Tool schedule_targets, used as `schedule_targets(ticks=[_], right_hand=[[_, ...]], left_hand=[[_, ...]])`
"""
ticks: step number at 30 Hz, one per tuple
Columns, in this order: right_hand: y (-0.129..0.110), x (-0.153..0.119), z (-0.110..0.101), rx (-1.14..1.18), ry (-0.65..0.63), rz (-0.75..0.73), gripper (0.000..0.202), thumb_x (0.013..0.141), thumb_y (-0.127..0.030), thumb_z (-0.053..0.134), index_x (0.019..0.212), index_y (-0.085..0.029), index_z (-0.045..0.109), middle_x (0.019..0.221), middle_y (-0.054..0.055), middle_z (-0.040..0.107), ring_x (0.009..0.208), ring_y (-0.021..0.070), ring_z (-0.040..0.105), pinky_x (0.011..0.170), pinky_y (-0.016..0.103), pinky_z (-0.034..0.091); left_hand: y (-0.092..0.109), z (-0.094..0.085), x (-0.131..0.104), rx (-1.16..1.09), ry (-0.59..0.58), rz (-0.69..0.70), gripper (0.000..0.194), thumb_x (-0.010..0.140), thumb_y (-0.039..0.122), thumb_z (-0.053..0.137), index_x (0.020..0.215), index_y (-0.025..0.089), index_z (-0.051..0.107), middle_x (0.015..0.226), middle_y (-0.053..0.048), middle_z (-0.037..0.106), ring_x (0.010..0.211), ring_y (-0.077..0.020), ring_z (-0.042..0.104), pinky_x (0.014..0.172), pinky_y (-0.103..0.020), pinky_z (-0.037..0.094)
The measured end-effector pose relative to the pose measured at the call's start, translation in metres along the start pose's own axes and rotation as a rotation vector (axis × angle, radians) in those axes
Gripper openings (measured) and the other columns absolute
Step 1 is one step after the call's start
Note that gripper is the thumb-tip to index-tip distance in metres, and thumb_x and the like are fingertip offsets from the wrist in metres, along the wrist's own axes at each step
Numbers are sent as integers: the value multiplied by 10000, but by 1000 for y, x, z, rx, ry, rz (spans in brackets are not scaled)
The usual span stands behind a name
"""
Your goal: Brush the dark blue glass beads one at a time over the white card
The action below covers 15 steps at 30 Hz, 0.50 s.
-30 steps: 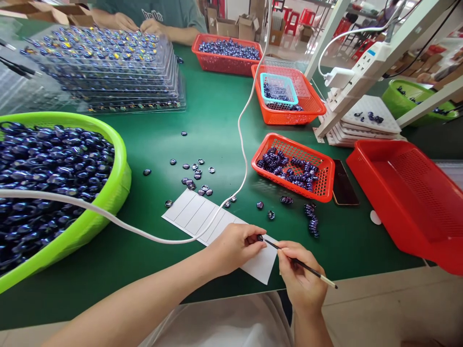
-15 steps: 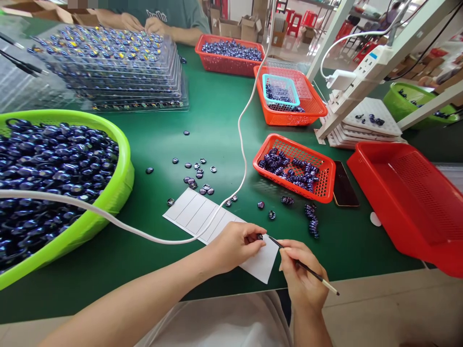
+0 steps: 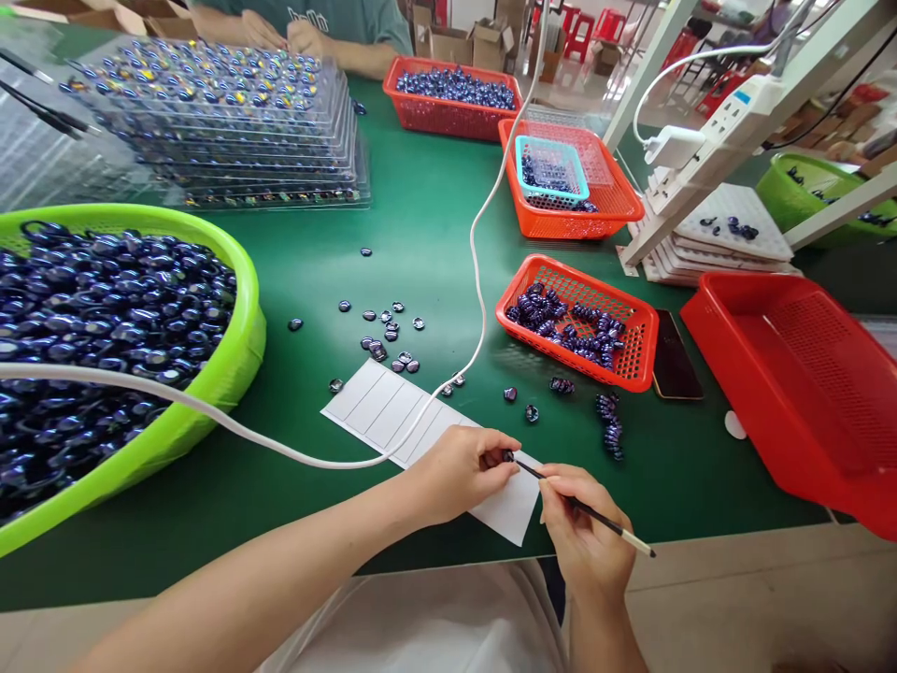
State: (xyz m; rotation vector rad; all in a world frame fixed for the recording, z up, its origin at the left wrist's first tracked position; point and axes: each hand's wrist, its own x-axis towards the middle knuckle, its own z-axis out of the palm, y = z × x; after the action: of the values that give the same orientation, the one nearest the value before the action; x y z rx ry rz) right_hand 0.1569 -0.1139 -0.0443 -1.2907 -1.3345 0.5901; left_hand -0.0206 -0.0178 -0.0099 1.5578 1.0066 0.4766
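My left hand (image 3: pixel 466 472) is closed in a pinch on a small dark, shiny oval piece (image 3: pixel 508 456), held over a white ruled paper strip (image 3: pixel 382 407). My right hand (image 3: pixel 589 523) grips a thin, dark-handled brush (image 3: pixel 595 514) with a pale rear section, like a pen. Its tip meets the small piece or comes very close; the fingers partly hide the spot. Beyond the paper lie several loose dark oval pieces (image 3: pixel 392 335). To the right are a short row of stacked pieces (image 3: pixel 608 425) and a red basket (image 3: pixel 648 360) holding more such rows.
A white cable (image 3: pixel 476 271) crosses the table and the paper. At left stands a large green basket (image 3: pixel 256 318) full of dark pieces. Stacked clear trays (image 3: pixel 280 140), a phone (image 3: pixel 676 360), a red bin (image 3: pixel 791 449) and a power strip (image 3: pixel 729 117) surround the workspace. Another person sits opposite.
The brush tip has moved slightly left, to the small piece in my left hand. The whole view has shifted a little; both hands keep their holds.
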Motion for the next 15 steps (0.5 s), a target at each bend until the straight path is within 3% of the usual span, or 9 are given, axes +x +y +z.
schedule_targets(ticks=[15], right_hand=[[-1, 0, 1, -2, 15, -1, 292, 839, -5, 682, 1010, -242, 682, 1016, 54, 748, 805, 165, 717, 592, 260, 612]], left_hand=[[0, 0, 0, 81, 5, 38, 298, 828, 257, 635, 1051, 111, 768, 756, -52, 743, 650, -152, 663, 627, -229, 505]])
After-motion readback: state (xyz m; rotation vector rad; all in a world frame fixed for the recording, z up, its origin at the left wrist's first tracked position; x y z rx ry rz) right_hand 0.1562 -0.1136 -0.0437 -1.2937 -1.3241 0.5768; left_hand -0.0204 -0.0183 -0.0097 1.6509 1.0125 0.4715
